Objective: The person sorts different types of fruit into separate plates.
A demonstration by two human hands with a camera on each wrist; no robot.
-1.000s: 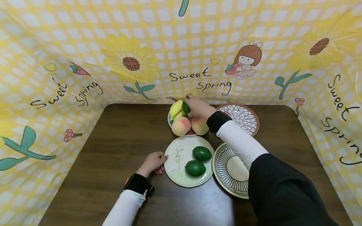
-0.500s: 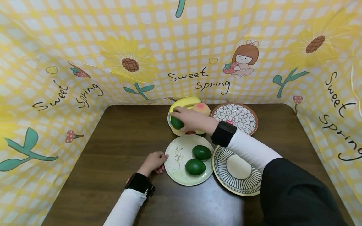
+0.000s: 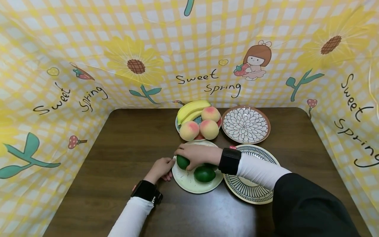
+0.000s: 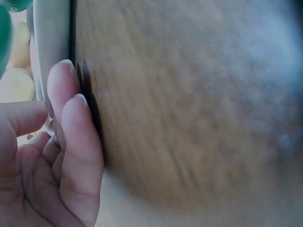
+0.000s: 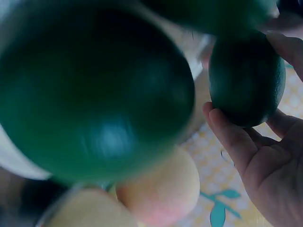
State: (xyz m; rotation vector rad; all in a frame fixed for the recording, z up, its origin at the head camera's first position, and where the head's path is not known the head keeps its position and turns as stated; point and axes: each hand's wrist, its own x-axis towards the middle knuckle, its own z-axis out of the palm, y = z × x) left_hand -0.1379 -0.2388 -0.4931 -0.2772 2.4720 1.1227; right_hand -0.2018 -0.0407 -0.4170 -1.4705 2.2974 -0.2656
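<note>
My right hand (image 3: 189,156) grips a dark green fruit (image 3: 182,162) and holds it low over the left part of a pale plate (image 3: 189,186) with a leaf sprig on it. The right wrist view shows the same green fruit (image 5: 246,78) cupped between fingers and thumb. A second green fruit (image 3: 204,174) lies on that plate just right of it and looms large as a green fruit (image 5: 94,94) in the right wrist view. My left hand (image 3: 164,168) rests on the table (image 3: 118,148) with its fingertips (image 4: 66,94) against the plate's left rim (image 4: 51,52), holding nothing.
Behind the pale plate stands a bowl with a banana (image 3: 191,108) and three peaches (image 3: 189,131). A flower-patterned plate (image 3: 245,125) sits at the back right and a striped plate (image 3: 251,189) at the front right. Yellow checked cloth walls enclose the table.
My right hand lifted a green fruit from the fruit bowl and brought it toward me, down to the pale plate. The left hand has stayed at the plate's rim.
</note>
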